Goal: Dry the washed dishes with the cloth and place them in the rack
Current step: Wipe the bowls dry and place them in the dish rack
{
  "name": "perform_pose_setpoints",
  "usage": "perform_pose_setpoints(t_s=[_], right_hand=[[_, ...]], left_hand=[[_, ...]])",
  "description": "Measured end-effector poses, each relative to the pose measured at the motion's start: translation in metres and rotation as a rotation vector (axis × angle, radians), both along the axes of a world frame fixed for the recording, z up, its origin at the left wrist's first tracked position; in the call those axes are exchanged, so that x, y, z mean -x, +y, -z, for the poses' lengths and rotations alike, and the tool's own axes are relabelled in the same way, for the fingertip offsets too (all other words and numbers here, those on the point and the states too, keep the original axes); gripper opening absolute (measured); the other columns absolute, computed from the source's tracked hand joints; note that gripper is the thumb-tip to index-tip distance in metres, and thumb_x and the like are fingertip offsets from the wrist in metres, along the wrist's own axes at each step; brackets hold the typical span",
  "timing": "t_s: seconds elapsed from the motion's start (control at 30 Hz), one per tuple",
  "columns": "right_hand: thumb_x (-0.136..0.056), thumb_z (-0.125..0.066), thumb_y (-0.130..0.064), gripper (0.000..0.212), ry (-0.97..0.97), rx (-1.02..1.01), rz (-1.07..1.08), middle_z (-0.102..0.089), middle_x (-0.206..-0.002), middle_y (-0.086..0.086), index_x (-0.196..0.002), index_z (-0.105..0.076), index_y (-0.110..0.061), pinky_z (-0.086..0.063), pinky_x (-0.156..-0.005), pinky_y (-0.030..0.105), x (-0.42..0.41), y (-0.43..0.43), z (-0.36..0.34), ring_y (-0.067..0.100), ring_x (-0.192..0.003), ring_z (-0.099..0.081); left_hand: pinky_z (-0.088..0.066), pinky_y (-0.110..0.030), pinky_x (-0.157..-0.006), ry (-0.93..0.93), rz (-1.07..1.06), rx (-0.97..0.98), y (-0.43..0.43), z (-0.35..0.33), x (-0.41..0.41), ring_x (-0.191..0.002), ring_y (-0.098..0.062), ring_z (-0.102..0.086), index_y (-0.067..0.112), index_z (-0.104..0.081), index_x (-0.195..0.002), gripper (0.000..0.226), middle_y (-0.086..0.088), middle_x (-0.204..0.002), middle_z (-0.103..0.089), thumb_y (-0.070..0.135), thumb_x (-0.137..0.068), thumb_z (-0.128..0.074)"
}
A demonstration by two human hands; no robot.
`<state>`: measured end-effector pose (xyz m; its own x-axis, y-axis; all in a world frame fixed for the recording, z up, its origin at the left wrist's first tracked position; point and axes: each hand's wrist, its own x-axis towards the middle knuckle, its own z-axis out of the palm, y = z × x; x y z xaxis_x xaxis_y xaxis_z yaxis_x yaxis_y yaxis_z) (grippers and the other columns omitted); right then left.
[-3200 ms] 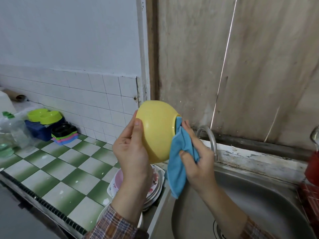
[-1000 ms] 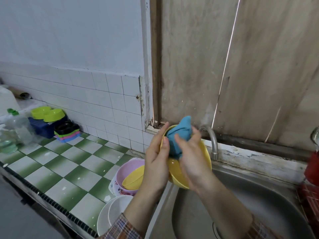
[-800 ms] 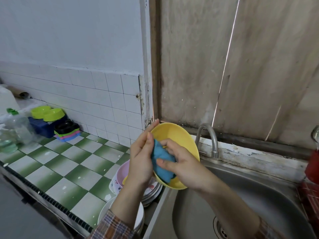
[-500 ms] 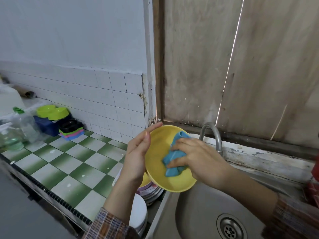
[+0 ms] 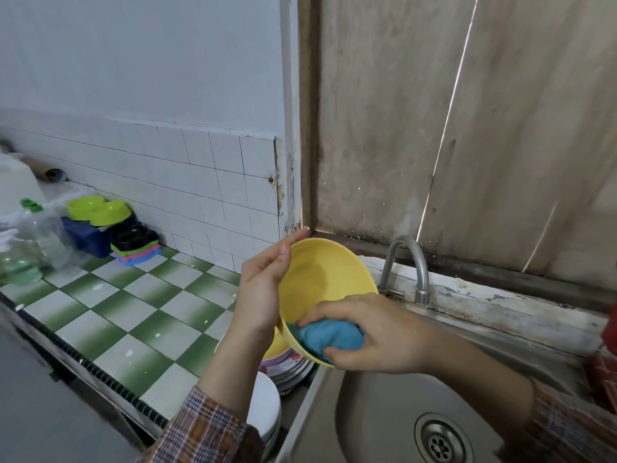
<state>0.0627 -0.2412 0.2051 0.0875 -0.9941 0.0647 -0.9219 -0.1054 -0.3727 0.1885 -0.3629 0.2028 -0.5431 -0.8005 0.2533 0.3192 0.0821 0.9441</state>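
Left hand (image 5: 263,289) grips round yellow plastic bowl (image 5: 320,279); right hand (image 5: 374,332) clutches bunched blue cloth (image 5: 329,337), slid from bowl's centre to lower rim.

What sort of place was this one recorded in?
Probably a modest home kitchen: a steel sink with a tap, a green-and-white tiled counter with stacked plates beside the sink, and a yellow bowl being wiped with a blue cloth.

Head-worn view, down onto sink (image 5: 384,412)
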Motion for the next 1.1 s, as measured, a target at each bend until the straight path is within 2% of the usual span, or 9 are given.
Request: perform_pose_setpoints(t_s=[0.13, 0.23, 0.33, 0.43, 0.57, 0.73, 0.83, 0.97, 1.1], right_hand=[[-0.080, -0.063, -0.020, 0.032, 0.675, 0.250, -0.025, -0.066, -0.100, 0.000, -0.103, -0.070, -0.042, -0.037, -0.089, 0.035, 0.019, -0.011, 0.012, 0.023, -0.102, -0.060], [-0.092, -0.047, -0.022, 0.032, 0.808, 0.555, -0.127, -0.069, -0.111, 0.005, -0.100, -0.072, -0.038, -0.036, -0.097, 0.036, 0.023, -0.018, 0.014, 0.026, -0.110, -0.061], [-0.089, -0.053, -0.026, 0.028, 0.823, 0.498, -0.127, -0.070, -0.099, 0.001, -0.110, -0.068, -0.036, -0.042, -0.088, 0.035, 0.022, -0.019, 0.020, 0.024, -0.099, -0.063], [-0.086, -0.047, -0.041, 0.039, 0.723, 0.223, 0.036, -0.065, -0.080, -0.004, -0.119, -0.064, -0.035, -0.048, -0.068, 0.032, 0.009, -0.013, 0.012, 0.020, -0.082, -0.062], [-0.098, -0.043, -0.041, 0.042, 0.300, -0.012, 0.025, -0.066, -0.108, 0.006, -0.140, -0.041, -0.036, -0.046, -0.086, 0.040, -0.011, -0.010, 0.008, 0.027, -0.103, -0.057], [-0.092, -0.057, -0.022, 0.041, -0.290, 0.171, 0.277, -0.063, -0.092, -0.004, -0.132, -0.054, -0.033, -0.038, -0.060, 0.009, -0.031, -0.023, 0.029, 0.004, -0.067, -0.052], [-0.088, -0.065, -0.016, 0.039, -0.473, 0.208, 0.370, -0.063, -0.096, -0.007, -0.125, -0.061, -0.028, -0.037, -0.063, 0.006, -0.034, -0.034, 0.033, 0.005, -0.075, -0.054], [-0.088, -0.063, -0.019, 0.043, -0.185, -0.012, 0.224, -0.068, -0.103, 0.004, -0.128, -0.059, -0.033, -0.047, -0.075, 0.027, -0.020, -0.033, 0.032, 0.019, -0.085, -0.061], [-0.094, -0.052, -0.017, 0.042, 0.108, 0.037, 0.447, -0.064, -0.108, 0.014, -0.136, -0.052, -0.023, -0.049, -0.084, 0.037, -0.005, -0.041, 0.040, 0.032, -0.103, -0.060]], left_hand=[[-0.051, -0.037, -0.093, -0.149, 0.174, -0.014, -0.007, -0.001, -0.004, -0.105, -0.024, -0.067, 0.019, -0.072, -0.111, 0.029, -0.008, -0.108, -0.073, 0.021, -0.098, -0.046], [-0.050, -0.040, -0.095, -0.246, 0.450, -0.112, -0.017, -0.007, -0.008, -0.111, -0.030, -0.065, 0.014, -0.069, -0.117, 0.034, -0.013, -0.117, -0.069, 0.023, -0.094, -0.047], [-0.052, -0.038, -0.091, -0.282, 0.418, -0.070, -0.023, -0.011, -0.008, -0.107, -0.028, -0.066, 0.014, -0.070, -0.114, 0.033, -0.013, -0.115, -0.070, 0.023, -0.093, -0.047], [-0.050, -0.036, -0.085, -0.193, 0.180, -0.093, -0.026, -0.008, -0.006, -0.094, -0.026, -0.065, 0.014, -0.072, -0.110, 0.030, -0.014, -0.103, -0.072, 0.021, -0.098, -0.045], [-0.051, -0.032, -0.076, -0.123, 0.009, -0.150, -0.011, 0.002, 0.001, -0.084, -0.020, -0.065, 0.018, -0.074, -0.102, 0.029, -0.006, -0.092, -0.074, 0.022, -0.099, -0.046], [-0.047, -0.010, -0.063, -0.071, -0.080, -0.127, 0.014, 0.020, 0.015, -0.066, 0.008, -0.061, 0.018, -0.072, -0.100, 0.025, 0.018, -0.071, -0.071, 0.011, -0.099, -0.048], [-0.046, -0.008, -0.057, -0.038, -0.089, -0.127, 0.018, 0.023, 0.015, -0.062, 0.006, -0.062, 0.008, -0.068, -0.109, 0.024, 0.016, -0.065, -0.069, 0.007, -0.099, -0.046], [-0.047, -0.009, -0.071, -0.045, -0.160, -0.158, 0.006, 0.028, 0.007, -0.083, 0.007, -0.063, 0.017, -0.070, -0.108, 0.025, 0.020, -0.079, -0.071, 0.013, -0.099, -0.048], [-0.056, -0.021, -0.077, -0.030, -0.057, -0.186, 0.012, 0.031, 0.011, -0.081, -0.006, -0.069, 0.013, -0.069, -0.109, 0.025, 0.009, -0.081, -0.075, 0.009, -0.099, -0.046]])
